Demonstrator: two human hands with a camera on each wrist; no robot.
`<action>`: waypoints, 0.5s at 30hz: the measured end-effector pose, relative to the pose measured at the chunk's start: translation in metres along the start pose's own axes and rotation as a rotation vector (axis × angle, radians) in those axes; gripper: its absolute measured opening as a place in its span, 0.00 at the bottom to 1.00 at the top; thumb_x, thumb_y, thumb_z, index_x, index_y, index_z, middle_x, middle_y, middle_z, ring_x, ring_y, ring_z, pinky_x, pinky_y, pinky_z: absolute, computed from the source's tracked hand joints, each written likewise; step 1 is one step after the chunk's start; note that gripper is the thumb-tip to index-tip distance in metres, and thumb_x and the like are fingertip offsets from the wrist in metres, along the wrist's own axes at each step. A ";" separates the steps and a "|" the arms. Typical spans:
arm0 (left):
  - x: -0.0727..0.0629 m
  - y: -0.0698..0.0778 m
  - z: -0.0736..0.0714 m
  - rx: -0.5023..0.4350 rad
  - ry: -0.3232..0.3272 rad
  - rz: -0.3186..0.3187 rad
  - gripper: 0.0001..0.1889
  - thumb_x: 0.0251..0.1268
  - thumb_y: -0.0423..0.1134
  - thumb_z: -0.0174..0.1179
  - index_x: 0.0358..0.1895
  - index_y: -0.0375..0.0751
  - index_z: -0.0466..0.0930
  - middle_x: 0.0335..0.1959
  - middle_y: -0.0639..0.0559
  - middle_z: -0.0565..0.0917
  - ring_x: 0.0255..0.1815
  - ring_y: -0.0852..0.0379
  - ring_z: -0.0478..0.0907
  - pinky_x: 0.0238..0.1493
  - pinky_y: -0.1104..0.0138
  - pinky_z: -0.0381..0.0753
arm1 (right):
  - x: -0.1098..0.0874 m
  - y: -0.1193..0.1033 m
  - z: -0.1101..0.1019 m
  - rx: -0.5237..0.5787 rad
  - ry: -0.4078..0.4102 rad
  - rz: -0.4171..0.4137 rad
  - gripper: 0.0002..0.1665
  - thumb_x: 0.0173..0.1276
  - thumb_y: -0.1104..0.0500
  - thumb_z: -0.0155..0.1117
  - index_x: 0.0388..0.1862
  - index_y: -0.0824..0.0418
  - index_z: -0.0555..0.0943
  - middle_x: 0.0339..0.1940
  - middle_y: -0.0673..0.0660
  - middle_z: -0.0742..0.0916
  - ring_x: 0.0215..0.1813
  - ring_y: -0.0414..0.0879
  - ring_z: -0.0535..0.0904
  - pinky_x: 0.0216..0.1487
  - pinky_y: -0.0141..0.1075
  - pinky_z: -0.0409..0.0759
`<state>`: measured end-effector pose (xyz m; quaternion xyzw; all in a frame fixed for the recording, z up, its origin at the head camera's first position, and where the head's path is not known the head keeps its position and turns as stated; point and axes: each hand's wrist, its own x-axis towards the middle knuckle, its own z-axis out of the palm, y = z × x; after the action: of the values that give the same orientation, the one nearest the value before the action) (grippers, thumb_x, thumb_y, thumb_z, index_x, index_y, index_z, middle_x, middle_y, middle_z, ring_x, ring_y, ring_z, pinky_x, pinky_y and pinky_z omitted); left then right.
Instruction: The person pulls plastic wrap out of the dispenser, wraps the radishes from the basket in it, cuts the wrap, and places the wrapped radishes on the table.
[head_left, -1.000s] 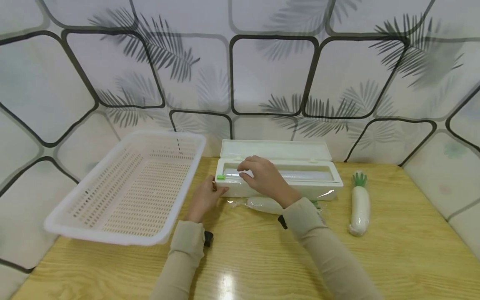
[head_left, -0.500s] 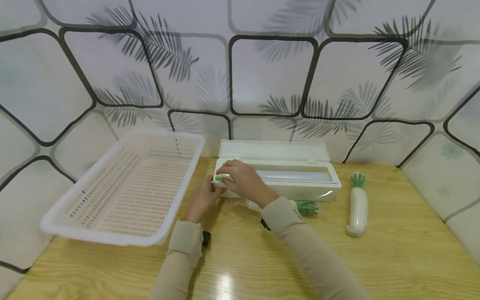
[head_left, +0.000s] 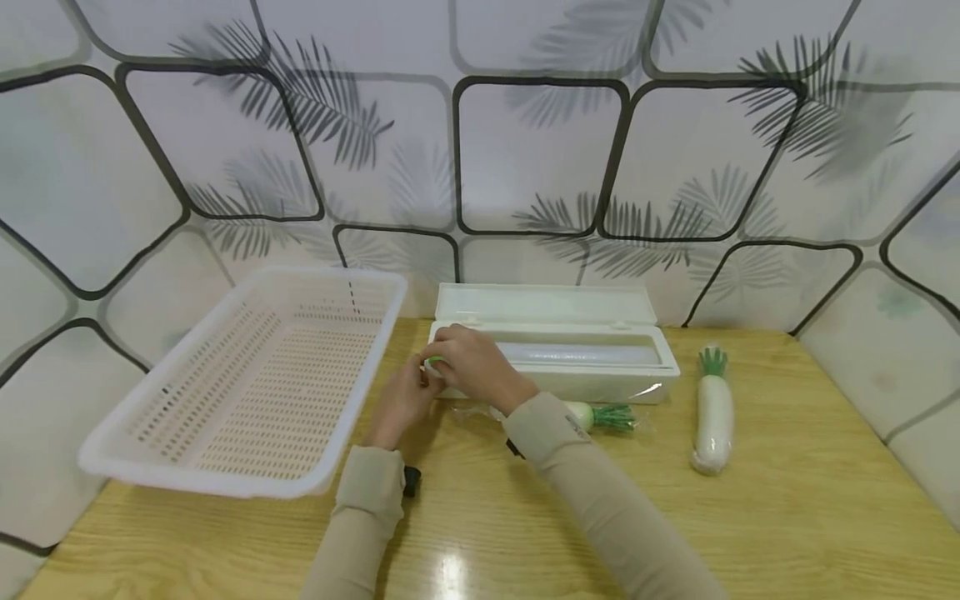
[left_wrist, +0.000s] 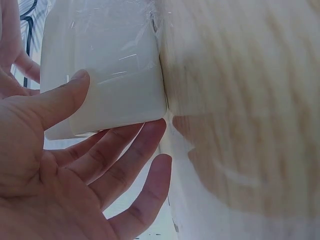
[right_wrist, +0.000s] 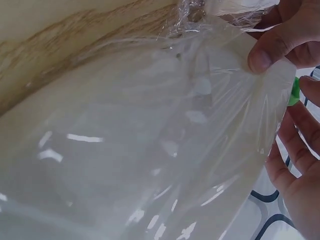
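Note:
A white cling film dispenser box (head_left: 592, 387) stands with its lid raised and a film roll (head_left: 581, 353) inside. My left hand (head_left: 399, 404) grips its left end; in the left wrist view the thumb lies on the film-covered front and the fingers are at the end face. At the same corner my right hand (head_left: 477, 367) pinches the green slider (right_wrist: 294, 92) on the box's edge. Clear film (right_wrist: 165, 135) hangs creased over the front. A film-wrapped white radish (head_left: 581, 414) with green stems lies before the box, partly hidden by the right wrist.
Left of the box stands a white perforated plastic basket (head_left: 270, 383). A second white radish (head_left: 714, 421), film-wrapped with its green top pointing away, lies on the wooden table (head_left: 810, 500) at the right. A patterned wall covering (head_left: 540, 158) rises right behind the box.
My right hand has moved left from above the roll to the box's left corner, at the green slider. My left hand has stayed on the box's end. More of the front radish now shows.

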<state>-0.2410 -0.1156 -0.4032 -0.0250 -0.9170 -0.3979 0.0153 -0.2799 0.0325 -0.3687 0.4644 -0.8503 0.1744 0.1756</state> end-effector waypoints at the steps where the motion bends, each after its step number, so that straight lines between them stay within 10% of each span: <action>1: 0.000 0.000 0.000 -0.002 -0.003 -0.001 0.19 0.72 0.38 0.58 0.56 0.24 0.73 0.25 0.47 0.74 0.22 0.55 0.68 0.24 0.66 0.67 | 0.000 0.000 0.001 -0.014 -0.006 -0.004 0.10 0.67 0.70 0.67 0.43 0.61 0.90 0.35 0.54 0.85 0.38 0.47 0.80 0.41 0.34 0.80; 15: -0.002 0.002 0.000 0.035 -0.001 0.000 0.15 0.74 0.39 0.62 0.49 0.28 0.75 0.35 0.41 0.81 0.31 0.49 0.77 0.33 0.59 0.78 | -0.004 0.007 -0.002 -0.139 0.041 -0.090 0.05 0.63 0.69 0.72 0.33 0.60 0.89 0.31 0.53 0.85 0.36 0.49 0.80 0.42 0.37 0.81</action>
<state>-0.2390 -0.1145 -0.4019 -0.0249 -0.9238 -0.3817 0.0152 -0.2841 0.0398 -0.3699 0.4853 -0.8348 0.1164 0.2326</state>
